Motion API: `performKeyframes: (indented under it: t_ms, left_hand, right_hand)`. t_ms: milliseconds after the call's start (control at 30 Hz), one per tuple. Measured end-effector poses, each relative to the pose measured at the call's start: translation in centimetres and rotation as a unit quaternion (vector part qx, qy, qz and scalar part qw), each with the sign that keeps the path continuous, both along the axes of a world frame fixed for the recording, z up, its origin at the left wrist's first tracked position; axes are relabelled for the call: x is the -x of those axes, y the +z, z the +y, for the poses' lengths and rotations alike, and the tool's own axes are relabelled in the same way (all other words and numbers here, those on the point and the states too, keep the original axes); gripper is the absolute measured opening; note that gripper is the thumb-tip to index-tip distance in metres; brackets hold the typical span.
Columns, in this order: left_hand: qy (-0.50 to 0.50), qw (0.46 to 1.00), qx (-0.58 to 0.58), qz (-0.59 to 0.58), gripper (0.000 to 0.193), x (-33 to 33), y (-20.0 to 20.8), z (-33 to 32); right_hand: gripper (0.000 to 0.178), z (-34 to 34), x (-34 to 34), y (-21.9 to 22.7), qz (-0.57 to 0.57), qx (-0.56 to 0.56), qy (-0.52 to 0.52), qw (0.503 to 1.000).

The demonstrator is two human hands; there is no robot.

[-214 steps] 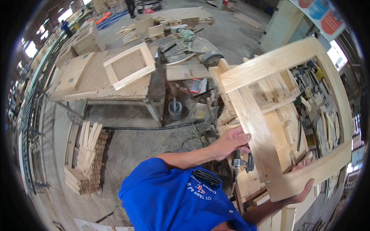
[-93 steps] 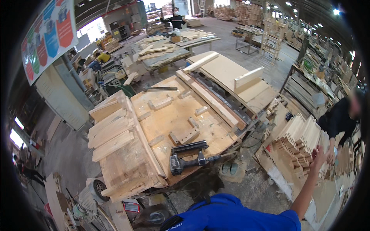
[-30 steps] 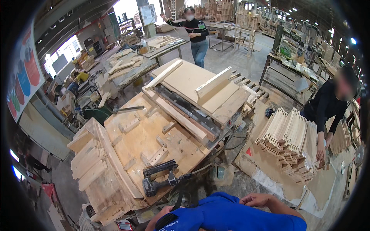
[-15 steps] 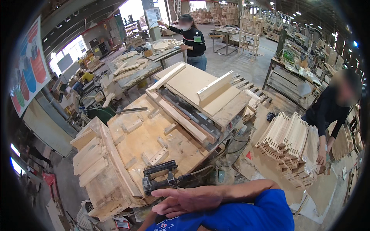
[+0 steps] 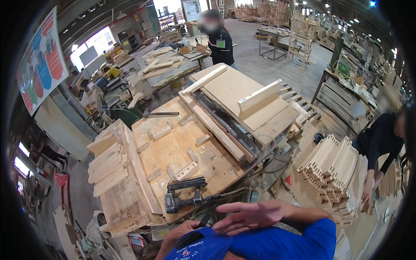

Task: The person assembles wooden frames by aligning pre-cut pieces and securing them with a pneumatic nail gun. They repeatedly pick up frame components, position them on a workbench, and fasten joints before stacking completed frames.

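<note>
My right hand (image 5: 249,215) is held across in front of my blue shirt, fingers stretched out and nothing in them. Lower down, my left hand (image 5: 184,229) is close to my chest with its fingers bent together. A small dark strip-like piece (image 5: 203,221) shows at its fingertips; I cannot make out what it is. Just beyond my hands lies a black and grey nail gun (image 5: 184,198) with a hose, on the near edge of a plywood jig board (image 5: 169,143). Small wooden blocks (image 5: 185,170) are set on that board, and a dark hammer-like tool (image 5: 160,114) lies at its far edge.
Wooden rails (image 5: 212,125) border the jig's right side, beside a panel (image 5: 229,93) bearing an upright wood piece (image 5: 260,94). Slotted slats (image 5: 331,160) are stacked on the right, where a co-worker (image 5: 381,143) reaches down. Another person (image 5: 220,45) stands at a far table.
My right hand has moved right and away from my left hand, which now shows more. The view has shifted, so the bench sits farther right. The far person's raised arm has come down.
</note>
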State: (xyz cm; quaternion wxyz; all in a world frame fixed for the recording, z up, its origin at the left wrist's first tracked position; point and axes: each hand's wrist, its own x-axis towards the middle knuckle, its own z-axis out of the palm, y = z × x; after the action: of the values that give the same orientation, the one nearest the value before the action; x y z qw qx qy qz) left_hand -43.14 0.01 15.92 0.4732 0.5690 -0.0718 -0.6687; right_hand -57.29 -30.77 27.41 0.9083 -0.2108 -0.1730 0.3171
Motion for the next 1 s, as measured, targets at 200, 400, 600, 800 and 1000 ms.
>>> performKeyframes:
  t_ms: [200,400,600,800,1000]
  left_hand:
    - [0.039,0.998,0.007,0.053,0.046,0.1,-4.7,-0.1]
    - [0.019,1.000,0.015,-0.003,0.046,1.2,-5.8,-2.3]
    - [0.018,0.995,-0.090,-0.024,0.041,3.2,-9.1,-4.9]
    - [-0.081,0.958,-0.072,-0.264,0.033,2.5,-11.8,-9.4]
    - [-0.068,0.960,0.109,-0.249,0.031,1.3,-15.4,-10.4]
  right_hand:
    - [0.092,-5.0,3.9,-4.3,0.017,0.038,-0.099,0.994]
    - [0.069,-7.3,4.9,-9.4,0.004,0.265,-0.154,0.952]
    - [0.044,-8.3,5.4,-16.5,0.067,0.503,-0.048,0.860]
    - [0.031,-9.3,6.7,-23.9,-0.069,0.542,-0.146,0.825]
    - [0.021,-8.0,4.2,-24.5,-0.034,0.573,-0.132,0.808]
